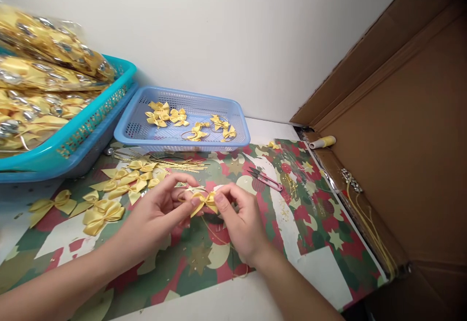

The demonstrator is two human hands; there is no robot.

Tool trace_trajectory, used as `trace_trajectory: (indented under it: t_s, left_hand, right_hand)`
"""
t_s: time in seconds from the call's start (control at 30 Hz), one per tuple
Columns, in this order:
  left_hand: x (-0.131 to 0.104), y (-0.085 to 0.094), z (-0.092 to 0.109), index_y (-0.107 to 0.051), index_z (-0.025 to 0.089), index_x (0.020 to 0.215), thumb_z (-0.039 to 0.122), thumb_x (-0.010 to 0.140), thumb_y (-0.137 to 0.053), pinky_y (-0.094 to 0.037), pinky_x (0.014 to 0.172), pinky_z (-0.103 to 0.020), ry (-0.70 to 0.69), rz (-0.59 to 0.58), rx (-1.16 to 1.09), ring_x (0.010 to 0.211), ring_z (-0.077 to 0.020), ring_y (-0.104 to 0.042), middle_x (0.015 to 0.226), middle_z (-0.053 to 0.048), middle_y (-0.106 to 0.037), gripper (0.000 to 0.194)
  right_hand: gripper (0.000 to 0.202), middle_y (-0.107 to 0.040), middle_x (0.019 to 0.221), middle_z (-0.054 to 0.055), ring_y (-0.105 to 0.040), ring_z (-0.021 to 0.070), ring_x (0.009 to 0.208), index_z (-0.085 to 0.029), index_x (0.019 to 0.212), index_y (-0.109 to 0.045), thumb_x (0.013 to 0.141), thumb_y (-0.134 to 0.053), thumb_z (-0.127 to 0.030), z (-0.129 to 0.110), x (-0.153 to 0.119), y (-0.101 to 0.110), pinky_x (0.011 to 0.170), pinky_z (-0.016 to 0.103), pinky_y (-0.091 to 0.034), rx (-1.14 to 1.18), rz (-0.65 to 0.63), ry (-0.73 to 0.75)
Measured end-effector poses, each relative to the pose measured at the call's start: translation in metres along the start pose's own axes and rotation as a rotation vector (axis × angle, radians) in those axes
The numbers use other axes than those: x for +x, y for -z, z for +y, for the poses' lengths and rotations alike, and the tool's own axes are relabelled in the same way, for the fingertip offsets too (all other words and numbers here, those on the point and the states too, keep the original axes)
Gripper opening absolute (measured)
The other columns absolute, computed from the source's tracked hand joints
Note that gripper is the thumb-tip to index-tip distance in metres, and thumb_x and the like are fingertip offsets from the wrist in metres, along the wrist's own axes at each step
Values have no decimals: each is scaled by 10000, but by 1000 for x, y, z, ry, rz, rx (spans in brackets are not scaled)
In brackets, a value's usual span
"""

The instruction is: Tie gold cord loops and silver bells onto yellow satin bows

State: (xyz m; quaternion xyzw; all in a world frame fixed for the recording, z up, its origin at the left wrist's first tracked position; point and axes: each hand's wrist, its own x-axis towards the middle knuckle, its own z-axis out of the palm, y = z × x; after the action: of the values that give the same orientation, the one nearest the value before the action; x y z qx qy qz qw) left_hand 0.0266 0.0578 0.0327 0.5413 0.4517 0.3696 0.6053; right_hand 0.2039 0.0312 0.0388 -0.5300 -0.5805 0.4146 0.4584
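With left fingers (184, 210) and right fingers (226, 209) we pinch a yellow bow (205, 201), apparently unfinished; beyond them, looped bows (199, 133) in the blue basket (164, 142) look done, while loose bows (103, 216) to their left seem unworked.

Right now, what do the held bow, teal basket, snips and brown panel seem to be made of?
Held bow: probably satin ribbon, given its soft sheen and folds. Teal basket: likely moulded plastic, slightly glossy, with perforated walls. Snips: thin dark blades suggest metal; the pink handle could be plastic or painted metal. Brown panel: apparently cardboard, matt and creased.
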Motion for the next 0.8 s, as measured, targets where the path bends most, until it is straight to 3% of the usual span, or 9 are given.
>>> trace_trajectory:
  t_s: [0.1, 0.17, 0.23, 0.3, 0.5, 0.6, 0.7, 0.8]
  left_hand:
    - [2, 5, -4, -613, 261, 965, 502, 793, -738, -446, 388, -186, 41, 50, 23, 466, -111, -537, 682, 52, -598, 322]
    - [3, 6, -7, -658, 240, 933, 533, 779, -735, -453, 367, -191, 87, 53, 19, 477, -123, -544, 665, 41, -585, 340]
    - [2, 7, -9, -691, 229, 951, 549, 785, -717, -465, 356, -205, 135, 34, 1, 467, -137, -537, 590, 46, -557, 362]
    - [1, 6, -10, -717, 222, 980, 533, 791, -714, -480, 366, -213, 155, 29, 4, 464, -142, -537, 552, 46, -561, 364]
    - [2, 4, -7, -788, 230, 1017, 447, 760, -753, -512, 425, -220, 109, 46, 103, 533, -152, -626, 751, -36, -768, 339]
    - [2, 2, -4, -811, 239, 982, 426, 746, -759, -507, 428, -219, 83, 62, 136, 505, -155, -617, 630, -16, -746, 305]
    - [1, 1, -3, -819, 234, 970, 443, 747, -757, -524, 447, -232, 75, 69, 124, 488, -156, -600, 588, -15, -744, 311]
    - [0, -1, -4, -813, 231, 1027, 462, 763, -752, -563, 512, -252, 83, 64, 88, 559, -166, -644, 785, -61, -824, 356]
  right_hand:
    - [191, -677, 842, 26, -590, 179, 763, -214, 916, -641, 947, -525, -363, 4, 10, 26, 701, 301, -462, -229, 188, 93]
    - [138, -696, 929, 66, -593, 244, 904, -212, 897, -652, 888, -591, -336, 12, 18, 51, 818, 374, -462, -562, 315, 88]
    - [146, -698, 1020, 96, -569, 315, 1020, -214, 886, -675, 801, -694, -332, 21, 23, 74, 885, 440, -437, -837, 303, -23]
    - [173, -692, 1055, 100, -572, 325, 1014, -211, 898, -688, 785, -725, -337, 29, 26, 91, 888, 456, -432, -933, 219, -127]
    - [100, -664, 1053, 109, -567, 313, 1024, -212, 913, -622, 911, -554, -285, 41, 25, 94, 883, 461, -416, -986, 156, -143]
    - [87, -658, 1066, 111, -564, 327, 1077, -218, 917, -592, 912, -533, -282, 41, 25, 92, 934, 501, -393, -944, 173, -209]
    - [102, -664, 1042, 110, -584, 311, 1060, -217, 941, -560, 930, -510, -306, 34, 22, 91, 942, 488, -409, -750, 201, -261]
    - [209, -644, 915, 56, -619, 232, 884, -221, 1036, -530, 991, -447, -407, 17, 12, 79, 807, 379, -477, -390, 126, -252]
